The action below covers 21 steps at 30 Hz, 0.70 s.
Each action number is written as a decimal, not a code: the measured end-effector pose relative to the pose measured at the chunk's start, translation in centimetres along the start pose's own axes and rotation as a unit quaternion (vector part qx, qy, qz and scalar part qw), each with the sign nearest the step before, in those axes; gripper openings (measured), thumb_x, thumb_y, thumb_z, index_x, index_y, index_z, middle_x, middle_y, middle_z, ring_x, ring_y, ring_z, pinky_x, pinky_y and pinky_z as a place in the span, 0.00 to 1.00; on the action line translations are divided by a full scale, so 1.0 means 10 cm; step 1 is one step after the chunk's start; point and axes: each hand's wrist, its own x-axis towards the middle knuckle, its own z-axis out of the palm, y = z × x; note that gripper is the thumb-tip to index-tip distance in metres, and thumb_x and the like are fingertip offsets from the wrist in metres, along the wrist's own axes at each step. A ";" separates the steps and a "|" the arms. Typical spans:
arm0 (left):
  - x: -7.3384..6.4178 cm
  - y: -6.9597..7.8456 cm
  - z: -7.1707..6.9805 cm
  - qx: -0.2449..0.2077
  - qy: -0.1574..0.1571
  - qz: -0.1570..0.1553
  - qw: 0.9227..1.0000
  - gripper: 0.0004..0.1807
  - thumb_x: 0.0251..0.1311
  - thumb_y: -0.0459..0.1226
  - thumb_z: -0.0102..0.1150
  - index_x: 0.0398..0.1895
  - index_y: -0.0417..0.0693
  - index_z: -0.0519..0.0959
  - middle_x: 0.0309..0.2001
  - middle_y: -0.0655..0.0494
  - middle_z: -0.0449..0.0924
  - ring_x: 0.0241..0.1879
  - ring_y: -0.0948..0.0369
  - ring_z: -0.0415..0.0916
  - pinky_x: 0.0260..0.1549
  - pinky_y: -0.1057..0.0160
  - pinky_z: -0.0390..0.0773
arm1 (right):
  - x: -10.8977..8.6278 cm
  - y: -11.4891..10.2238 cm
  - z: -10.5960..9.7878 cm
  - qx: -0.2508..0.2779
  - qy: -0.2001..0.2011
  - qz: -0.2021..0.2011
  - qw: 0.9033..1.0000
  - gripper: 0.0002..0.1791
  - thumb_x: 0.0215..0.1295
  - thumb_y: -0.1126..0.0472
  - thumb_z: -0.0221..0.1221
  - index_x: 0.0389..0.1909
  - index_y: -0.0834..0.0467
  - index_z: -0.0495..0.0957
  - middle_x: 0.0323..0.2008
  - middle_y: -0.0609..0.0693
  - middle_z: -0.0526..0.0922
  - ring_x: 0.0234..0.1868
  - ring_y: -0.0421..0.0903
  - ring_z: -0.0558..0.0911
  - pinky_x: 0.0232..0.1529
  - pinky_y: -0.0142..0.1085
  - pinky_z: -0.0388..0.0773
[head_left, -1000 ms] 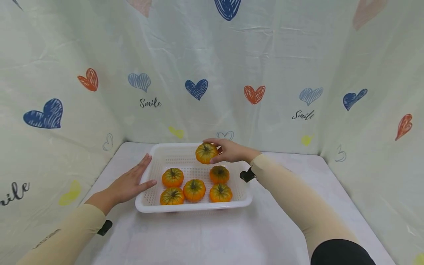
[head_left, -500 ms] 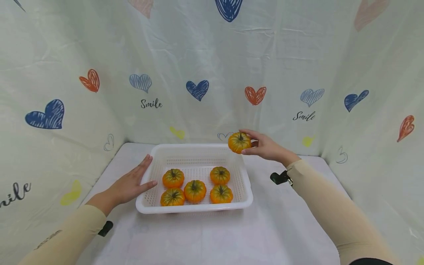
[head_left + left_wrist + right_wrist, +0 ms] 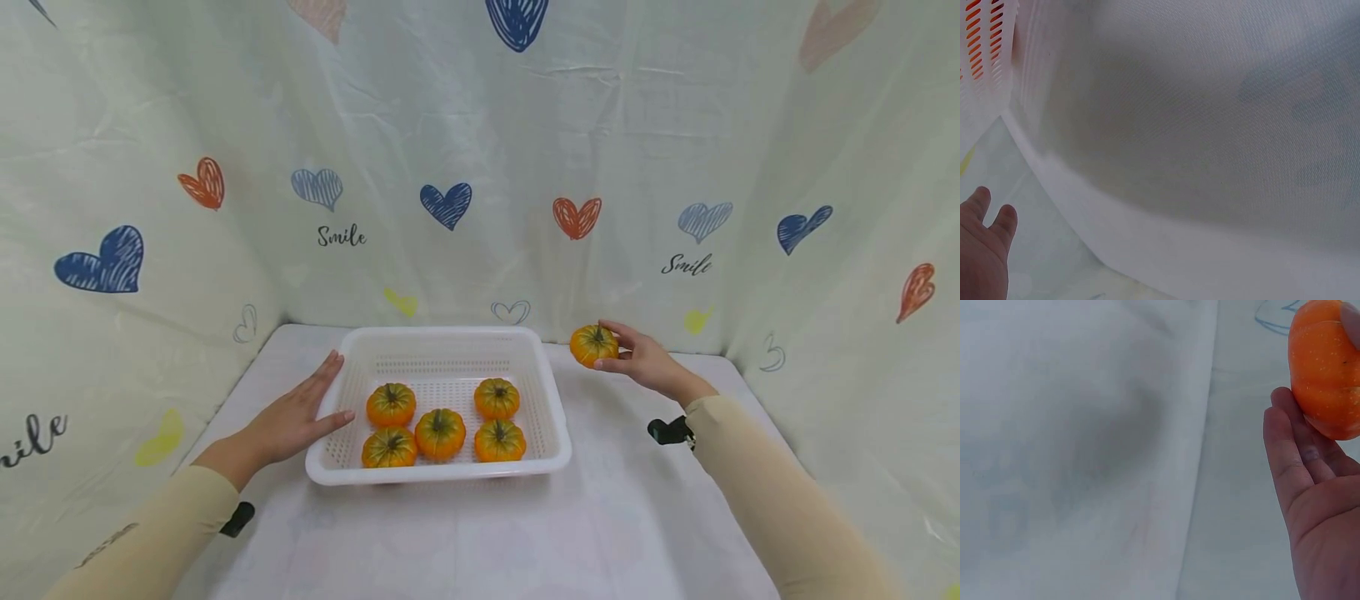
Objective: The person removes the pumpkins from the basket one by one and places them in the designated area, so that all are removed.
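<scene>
My right hand (image 3: pixel 647 363) grips a small orange and green pumpkin (image 3: pixel 594 346) over the back of the table, right of the basket. In the right wrist view the pumpkin (image 3: pixel 1325 369) shows its orange side, held between thumb and fingers, off the table. A white perforated plastic basket (image 3: pixel 442 475) stands mid-table. Inside it lie several similar pumpkins (image 3: pixel 440 434), grouped toward the near side. My left hand (image 3: pixel 288 417) rests on the basket's left rim, fingers straight and spread. The left wrist view catches only part of that hand (image 3: pixel 985 244) and the basket's slotted wall (image 3: pixel 988 56).
A white cloth covers the table (image 3: pixel 480 542). Behind and on both sides hangs a pale curtain (image 3: pixel 510 125) printed with hearts, close to the table's back edge.
My right hand has lifted the pumpkin out of the basket, carried it right past the rim, then lowered it a little. The left hand stays at the basket's left rim.
</scene>
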 end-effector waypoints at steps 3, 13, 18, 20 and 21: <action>0.00 0.00 0.00 0.000 0.000 0.000 1.000 0.53 0.66 0.63 0.49 0.81 0.45 0.37 0.80 0.43 0.34 0.74 0.36 0.46 0.64 0.32 0.57 | 0.01 0.16 0.04 0.002 0.001 0.015 1.000 0.50 0.62 0.46 0.68 0.79 0.51 0.51 0.72 0.63 0.60 0.69 0.64 0.65 0.63 0.58 0.68; -0.01 0.01 0.00 0.003 0.002 -0.006 1.000 0.54 0.66 0.64 0.49 0.81 0.45 0.38 0.80 0.43 0.34 0.73 0.36 0.47 0.63 0.31 0.57 | 0.15 0.49 0.33 0.003 0.004 0.059 0.998 0.51 0.59 0.43 0.70 0.78 0.51 0.55 0.70 0.68 0.61 0.62 0.61 0.72 0.57 0.50 0.77; -0.01 0.02 -0.01 0.004 0.002 -0.005 1.000 0.54 0.66 0.64 0.49 0.81 0.45 0.38 0.80 0.43 0.35 0.73 0.35 0.47 0.63 0.31 0.58 | 0.22 0.59 0.47 -0.004 0.008 0.071 0.997 0.50 0.58 0.42 0.70 0.77 0.49 0.56 0.69 0.68 0.62 0.64 0.63 0.69 0.61 0.55 0.72; -0.02 0.03 -0.01 0.002 0.002 -0.005 1.000 0.54 0.66 0.64 0.49 0.80 0.44 0.38 0.80 0.42 0.35 0.73 0.35 0.47 0.63 0.32 0.58 | 0.24 0.61 0.52 -0.008 0.009 0.071 0.997 0.50 0.58 0.42 0.70 0.77 0.50 0.56 0.69 0.69 0.62 0.66 0.64 0.67 0.62 0.57 0.70; -0.02 0.04 -0.01 0.001 0.001 -0.005 1.000 0.54 0.66 0.63 0.49 0.80 0.44 0.38 0.80 0.42 0.35 0.73 0.35 0.47 0.63 0.32 0.58 | 0.25 0.61 0.54 -0.009 0.011 0.071 0.997 0.50 0.58 0.41 0.69 0.77 0.50 0.56 0.69 0.69 0.62 0.66 0.64 0.67 0.62 0.57 0.70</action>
